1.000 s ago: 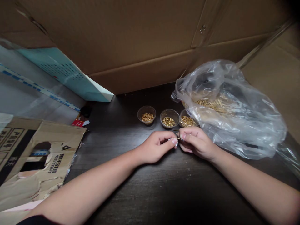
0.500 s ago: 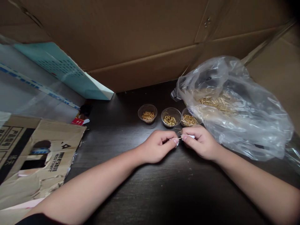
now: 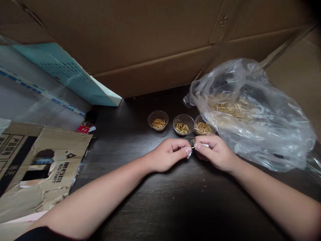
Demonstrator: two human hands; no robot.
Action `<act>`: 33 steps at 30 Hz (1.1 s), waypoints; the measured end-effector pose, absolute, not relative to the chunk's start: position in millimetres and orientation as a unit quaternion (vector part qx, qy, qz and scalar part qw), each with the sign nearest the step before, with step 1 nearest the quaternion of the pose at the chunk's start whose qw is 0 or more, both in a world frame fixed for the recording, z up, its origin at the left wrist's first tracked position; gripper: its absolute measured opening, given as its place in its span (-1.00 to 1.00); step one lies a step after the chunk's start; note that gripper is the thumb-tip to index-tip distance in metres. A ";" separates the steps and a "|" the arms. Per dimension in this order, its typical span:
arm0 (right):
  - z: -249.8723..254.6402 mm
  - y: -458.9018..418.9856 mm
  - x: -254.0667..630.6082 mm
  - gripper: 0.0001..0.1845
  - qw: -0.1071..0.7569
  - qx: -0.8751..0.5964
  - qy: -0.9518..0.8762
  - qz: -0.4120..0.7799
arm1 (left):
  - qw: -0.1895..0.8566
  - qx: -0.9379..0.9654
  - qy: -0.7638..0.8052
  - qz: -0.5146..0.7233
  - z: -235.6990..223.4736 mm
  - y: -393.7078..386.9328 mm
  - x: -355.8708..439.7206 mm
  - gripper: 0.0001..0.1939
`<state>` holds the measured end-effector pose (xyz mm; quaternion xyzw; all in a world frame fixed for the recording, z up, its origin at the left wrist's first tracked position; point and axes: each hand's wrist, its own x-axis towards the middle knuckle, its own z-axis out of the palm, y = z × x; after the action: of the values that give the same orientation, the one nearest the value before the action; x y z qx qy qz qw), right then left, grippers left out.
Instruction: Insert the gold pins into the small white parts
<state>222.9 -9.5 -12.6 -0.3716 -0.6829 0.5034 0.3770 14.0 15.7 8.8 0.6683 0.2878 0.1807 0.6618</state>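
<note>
Between my two hands runs a short thin brass pin (image 3: 192, 147), pinched at both ends. My left hand (image 3: 173, 154) is closed, thumb against forefinger, with a scrap of white material (image 3: 190, 154) by the fingertips. My right hand (image 3: 213, 152) pinches the other end, and a white piece (image 3: 205, 145) pokes out above its thumb. Just beyond the fingers lie a few loose brass pins (image 3: 191, 137) on the dark table. Three clear plastic cups stand behind: a left cup (image 3: 158, 121), a middle cup (image 3: 184, 124) and a right cup (image 3: 203, 124), each holding small brass parts.
A clear plastic bag (image 3: 250, 117) with many brass pins lies at the right. Cardboard walls (image 3: 140, 43) close off the back. Torn cardboard (image 3: 57, 160), a light blue box (image 3: 67, 73) and a small red packet (image 3: 84, 129) are on the left of the dark table (image 3: 160, 207).
Both hands stay pinched together at almost the same spot. My left hand has shifted slightly, and a little more of the pin shows between the fingertips.
</note>
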 end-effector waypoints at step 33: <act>-22.4 -13.9 221.7 -0.54 0.349 -0.319 -0.504 0.722 | 0.649 0.690 0.267 0.175 8.6 14.4 13.4 -0.58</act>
<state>221.7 -13.9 -22.4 -0.3194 -0.5045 0.7221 0.3493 13.4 14.4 8.6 0.6903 0.2674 0.1747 0.6492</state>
